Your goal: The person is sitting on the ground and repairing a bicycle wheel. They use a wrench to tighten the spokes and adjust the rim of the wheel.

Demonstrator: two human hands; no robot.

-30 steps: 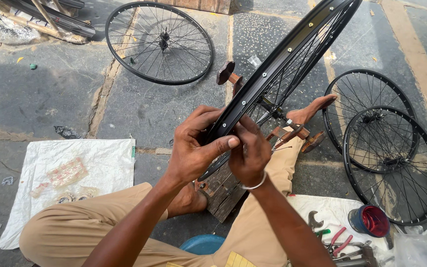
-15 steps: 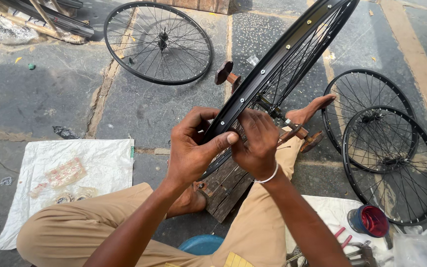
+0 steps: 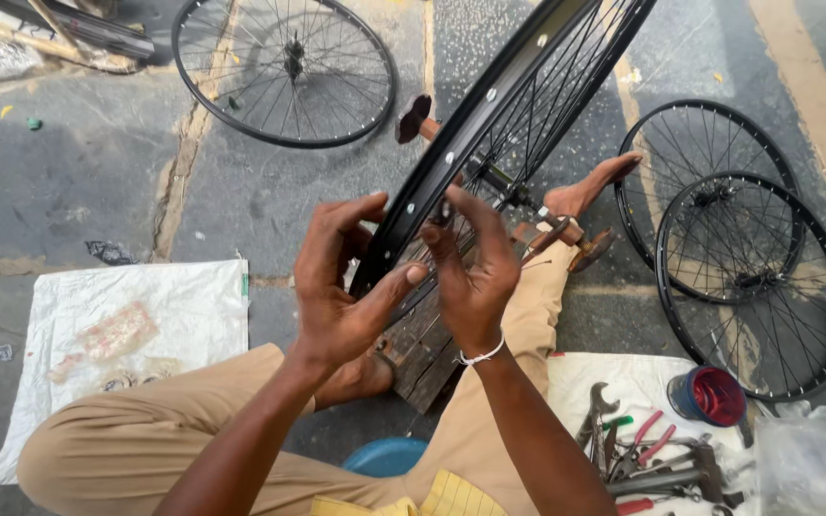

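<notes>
Stone pavement; black spoked wheel rim (image 3: 489, 124), apparently tilted, between open hands.

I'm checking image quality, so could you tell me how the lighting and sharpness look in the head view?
Head view: soft, even daylight, faint shadows; both hands and the black rim are sharp; wide-angle bending shows toward the edges; no strong glare.

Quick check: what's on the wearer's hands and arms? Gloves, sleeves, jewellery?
Both hands are bare: no gloves. The left hand has nothing on its wrist or forearm. The right hand has a thin silver-coloured bangle at the wrist. Both forearms are uncovered as far as the view shows; no sleeve cuffs visible. No watch; I see no rings. Below are khaki trousers and a yellow checked shirt hem.
</notes>
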